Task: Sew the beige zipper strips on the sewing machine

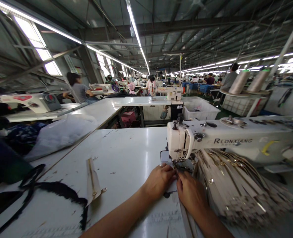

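My left hand (160, 181) and my right hand (192, 193) meet just in front of the presser foot of a white sewing machine (201, 135). Fingers of both are bent and pinched together on the end of a pale zipper (187, 219), which trails toward me beneath my right hand. The pinched end itself is mostly hidden by the fingers. To the right of my right hand lies a thick bundle of zippers (243, 195) with beige tape and gold-coloured teeth. A single short zipper (93, 181) with a metal pull rests on the tabletop, left of my left arm.
Black trim (59, 188) curls across the white table (126, 155) at left, near a white cloth heap (64, 132). Thread cones (239, 82) stand behind the machine. Ahead are another sewing machine (172, 92) and a white bin (202, 110). Several people sit farther off.
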Tool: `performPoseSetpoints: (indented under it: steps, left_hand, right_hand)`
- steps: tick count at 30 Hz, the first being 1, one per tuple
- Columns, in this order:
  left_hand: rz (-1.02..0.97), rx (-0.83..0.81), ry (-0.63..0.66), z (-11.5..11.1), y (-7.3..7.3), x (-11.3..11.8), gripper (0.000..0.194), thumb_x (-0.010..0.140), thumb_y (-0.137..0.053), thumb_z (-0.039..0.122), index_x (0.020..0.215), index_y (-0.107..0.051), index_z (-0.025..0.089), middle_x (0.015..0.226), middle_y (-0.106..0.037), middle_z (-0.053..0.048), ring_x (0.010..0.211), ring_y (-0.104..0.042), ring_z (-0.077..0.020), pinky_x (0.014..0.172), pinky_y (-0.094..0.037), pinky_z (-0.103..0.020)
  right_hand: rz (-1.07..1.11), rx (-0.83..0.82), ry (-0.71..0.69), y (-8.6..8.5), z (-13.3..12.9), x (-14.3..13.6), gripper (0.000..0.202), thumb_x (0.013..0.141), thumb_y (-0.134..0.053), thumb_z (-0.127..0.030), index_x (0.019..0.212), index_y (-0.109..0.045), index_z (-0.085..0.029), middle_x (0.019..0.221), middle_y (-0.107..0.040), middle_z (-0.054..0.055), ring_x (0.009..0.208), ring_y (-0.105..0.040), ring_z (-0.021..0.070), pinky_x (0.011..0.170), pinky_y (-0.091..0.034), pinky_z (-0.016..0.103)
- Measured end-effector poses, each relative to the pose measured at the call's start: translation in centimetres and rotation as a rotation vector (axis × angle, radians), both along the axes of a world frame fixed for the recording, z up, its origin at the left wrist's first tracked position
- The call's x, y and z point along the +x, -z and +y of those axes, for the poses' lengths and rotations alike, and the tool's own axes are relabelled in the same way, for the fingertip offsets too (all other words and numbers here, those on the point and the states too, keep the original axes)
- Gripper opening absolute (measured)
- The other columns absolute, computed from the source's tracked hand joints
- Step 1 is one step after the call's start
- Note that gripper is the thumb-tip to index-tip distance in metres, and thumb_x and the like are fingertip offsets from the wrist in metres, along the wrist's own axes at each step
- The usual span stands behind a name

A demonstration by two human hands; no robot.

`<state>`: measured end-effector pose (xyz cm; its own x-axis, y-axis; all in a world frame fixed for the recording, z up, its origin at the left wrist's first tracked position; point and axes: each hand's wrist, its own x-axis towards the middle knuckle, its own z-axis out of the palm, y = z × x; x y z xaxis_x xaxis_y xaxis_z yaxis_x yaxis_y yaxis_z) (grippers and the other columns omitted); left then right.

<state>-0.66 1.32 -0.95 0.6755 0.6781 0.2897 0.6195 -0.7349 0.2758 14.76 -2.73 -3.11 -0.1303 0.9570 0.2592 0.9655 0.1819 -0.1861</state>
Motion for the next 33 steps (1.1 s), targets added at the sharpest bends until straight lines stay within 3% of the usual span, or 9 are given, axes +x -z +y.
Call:
performPoseSetpoints:
  steps: [6,16,22,28,33]
  left_hand:
    - [-0.034,-0.012,-0.044,-0.2,0.2,-0.1,0.023,0.094,-0.049,0.028,0.101,-0.068,0.017,0.095,-0.063,-0.008,0.095,-0.057,-0.0211,0.085,-0.051,-0.033]
    - [-0.070,-0.020,-0.039,0.6,0.8,-0.4,0.025,0.094,-0.051,0.032,0.106,-0.068,0.018,0.097,-0.063,-0.008,0.095,-0.056,-0.0212,0.085,-0.050,-0.033]
    - [-0.116,-0.035,0.080,0.9,0.7,-0.5,0.030,0.096,-0.047,0.027,0.122,-0.060,0.024,0.107,-0.058,-0.007,0.101,-0.053,-0.0198,0.090,-0.047,-0.033]
    - [-0.090,-0.029,0.165,0.9,0.6,-0.7,0.028,0.097,-0.044,0.026,0.114,-0.066,0.023,0.104,-0.059,-0.007,0.100,-0.053,-0.0200,0.089,-0.046,-0.032]
    - [-0.063,0.014,0.189,0.8,0.6,-0.7,0.028,0.097,-0.044,0.022,0.114,-0.065,0.021,0.104,-0.060,-0.009,0.098,-0.054,-0.0206,0.087,-0.046,-0.032]
  right_hand:
    - [0.018,-0.001,0.009,-0.1,-0.3,0.1,0.029,0.091,-0.041,-0.018,0.102,-0.067,-0.022,0.090,-0.068,0.005,0.077,-0.066,0.0181,0.063,-0.045,0.026]
    - [-0.021,-0.006,-0.022,0.2,-0.1,0.3,0.030,0.094,-0.038,-0.019,0.106,-0.065,-0.023,0.092,-0.067,0.005,0.080,-0.065,0.0185,0.063,-0.044,0.026]
    - [-0.034,-0.026,-0.041,-0.1,-0.3,0.3,0.032,0.095,-0.035,-0.017,0.105,-0.065,-0.020,0.094,-0.067,0.006,0.081,-0.066,0.0192,0.066,-0.047,0.027]
    - [0.160,0.009,-0.074,0.5,-2.9,1.2,0.034,0.091,-0.038,-0.017,0.115,-0.062,-0.017,0.098,-0.068,0.007,0.085,-0.066,0.0188,0.073,-0.049,0.028]
    - [0.318,0.106,-0.083,1.7,-4.5,1.8,0.033,0.089,-0.038,-0.018,0.111,-0.063,-0.017,0.087,-0.066,0.005,0.076,-0.065,0.0178,0.068,-0.051,0.028]
